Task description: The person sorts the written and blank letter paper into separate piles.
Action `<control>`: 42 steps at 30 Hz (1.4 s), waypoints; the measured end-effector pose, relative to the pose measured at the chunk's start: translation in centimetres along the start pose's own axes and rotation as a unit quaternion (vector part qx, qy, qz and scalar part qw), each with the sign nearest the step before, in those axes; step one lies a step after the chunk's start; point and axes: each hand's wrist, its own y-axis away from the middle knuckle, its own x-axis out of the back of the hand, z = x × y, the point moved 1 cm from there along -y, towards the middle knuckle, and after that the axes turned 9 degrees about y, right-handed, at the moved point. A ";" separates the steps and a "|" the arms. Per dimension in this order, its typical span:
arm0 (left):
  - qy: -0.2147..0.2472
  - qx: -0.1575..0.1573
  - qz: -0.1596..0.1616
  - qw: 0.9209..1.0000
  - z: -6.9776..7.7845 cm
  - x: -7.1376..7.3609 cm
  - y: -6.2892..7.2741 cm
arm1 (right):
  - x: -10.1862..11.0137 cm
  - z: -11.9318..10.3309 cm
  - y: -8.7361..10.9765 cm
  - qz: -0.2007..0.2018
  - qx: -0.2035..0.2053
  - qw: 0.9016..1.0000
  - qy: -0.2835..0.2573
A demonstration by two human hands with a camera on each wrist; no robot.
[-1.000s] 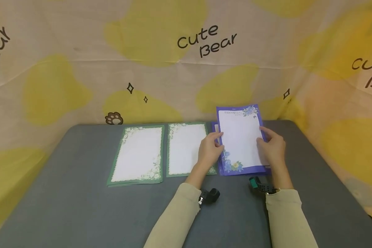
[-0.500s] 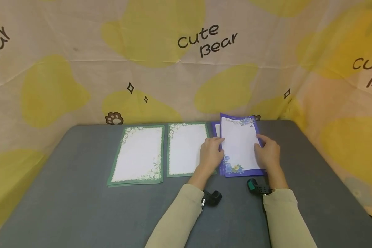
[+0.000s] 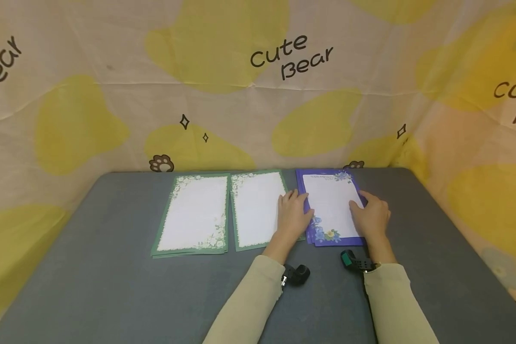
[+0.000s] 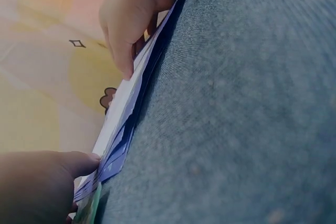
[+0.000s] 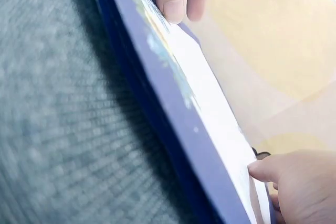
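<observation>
A purple-bordered sheet of letter paper (image 3: 331,205) with blue flowers lies on top of a stack of purple sheets (image 3: 300,179). Its left edge is held by my left hand (image 3: 292,215), thumb nearest me, while the back of that hand covers part of a green-bordered sheet (image 3: 258,210). My right hand (image 3: 371,217) grips the opposite edge, its thumb on the white face. In the left wrist view, the purple layers (image 4: 118,150) fan slightly beside my left thumb. The right wrist view has my right thumb (image 5: 265,169) on the paper's edge; fingers underneath are mostly hidden.
Another stack of green-bordered letter paper (image 3: 193,215) lies farther left on the grey table (image 3: 124,286). A patterned cloth (image 3: 223,105) hangs behind the table and along its sides. Both wrists wear black camera straps.
Both hands have lowered the raised purple sheet onto its stack, so its top edge now sits lower and nearly lines up. The middle green sheet has turned slightly.
</observation>
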 end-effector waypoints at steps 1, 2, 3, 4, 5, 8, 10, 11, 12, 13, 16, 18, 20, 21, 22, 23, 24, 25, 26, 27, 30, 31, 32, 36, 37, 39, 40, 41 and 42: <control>0.001 0.002 0.001 1.000 0.0 0.0 0.0 | 0.0 -0.1 0.1 -0.002 -0.002 1.000 0.002; 0.005 0.001 0.002 1.000 -0.1 0.1 0.1 | 0.0 -0.1 0.1 -0.003 -0.003 1.000 0.004; 0.013 -0.001 0.005 1.000 -0.1 0.1 0.1 | 0.0 -0.2 0.1 -0.006 -0.005 1.000 0.005; 0.021 -0.005 0.007 1.000 -0.1 0.1 0.1 | 0.0 -0.3 0.1 -0.008 -0.008 1.000 0.006; 0.029 -0.007 0.008 1.000 -0.1 0.1 0.2 | 0.0 -0.4 0.1 -0.011 -0.012 1.000 0.005; 0.044 -0.013 0.009 0.999 -0.1 0.2 0.2 | 0.1 -0.6 0.3 -0.016 -0.023 1.000 0.002; 0.045 -0.016 0.008 0.999 0.0 0.2 0.1 | 0.1 -0.6 0.3 -0.016 -0.026 1.000 0.005; 0.047 -0.018 0.007 0.999 0.1 0.3 0.1 | 0.1 -0.6 0.3 -0.015 -0.026 1.000 0.007; 0.050 -0.022 0.007 0.998 0.1 0.4 0.1 | 0.1 -0.6 0.3 -0.011 -0.025 1.000 0.010; 0.052 -0.025 0.005 0.998 0.2 0.5 0.1 | 0.0 -0.6 0.3 -0.009 -0.023 1.000 0.013; 0.053 -0.037 -0.010 0.998 0.0 1.4 0.2 | -0.1 -0.5 0.4 -0.001 -0.022 0.999 0.023; 0.039 -0.037 -0.023 0.998 -0.4 2.5 0.4 | -0.1 -0.4 0.5 0.010 -0.016 0.999 0.026; 0.018 -0.029 -0.035 0.999 -1.3 4.0 0.6 | -0.1 -0.5 0.5 0.025 -0.003 0.999 0.021; 0.008 -0.024 -0.038 0.999 -2.0 4.8 0.7 | 0.0 -0.7 0.5 0.032 0.008 0.999 0.017; -0.003 -0.018 -0.041 0.999 -2.7 5.7 0.8 | 0.0 -0.9 0.5 0.039 0.021 0.999 0.011; -0.013 -0.012 -0.044 0.999 -3.5 6.6 0.9 | 0.0 -1.1 0.5 0.045 0.037 0.998 0.002; -0.023 -0.006 -0.047 0.999 -4.4 7.5 1.1 | 0.0 -1.4 0.5 0.047 0.052 0.998 -0.006; -0.031 -0.001 -0.051 0.998 -5.3 8.3 1.2 | -0.1 -1.7 0.5 0.045 0.068 0.997 -0.015; -0.039 0.003 -0.055 0.998 -6.1 9.0 1.4 | -0.1 -2.1 0.5 0.039 0.083 0.995 -0.023; -0.048 0.008 -0.062 0.997 -7.0 9.6 1.6 | -0.3 -2.5 0.6 0.033 0.098 0.994 -0.029; -0.070 0.017 -0.086 0.994 -9.2 10.9 1.9 | -0.9 -3.8 0.9 0.018 0.141 0.989 -0.049; -0.073 0.019 -0.095 0.993 -9.8 11.1 2.1 | -1.2 -4.2 1.1 0.010 0.152 0.987 -0.056; -0.074 0.018 -0.103 0.992 -10.3 11.3 2.2 | -1.5 -4.6 1.2 0.004 0.163 0.985 -0.061; -0.070 0.006 -0.127 0.989 -11.2 11.6 2.4 | -2.5 -6.3 1.9 -0.025 0.202 0.975 -0.092; -0.067 0.000 -0.129 0.989 -11.3 11.6 2.4 | -2.6 -6.7 2.1 -0.034 0.213 0.971 -0.099; -0.065 -0.004 -0.133 0.989 -11.5 11.6 2.3 | -2.9 -7.4 2.6 -0.056 0.236 0.964 -0.105; -0.064 -0.005 -0.134 0.989 -11.5 11.5 2.3 | -3.0 -7.7 2.8 -0.068 0.247 0.961 -0.104; -0.064 -0.008 -0.136 0.989 -11.5 11.5 2.2 | -3.1 -8.0 2.9 -0.078 0.259 0.958 -0.097; -0.067 -0.011 -0.138 0.988 -11.6 11.4 2.2 | -3.3 -8.2 3.0 -0.085 0.276 0.953 -0.088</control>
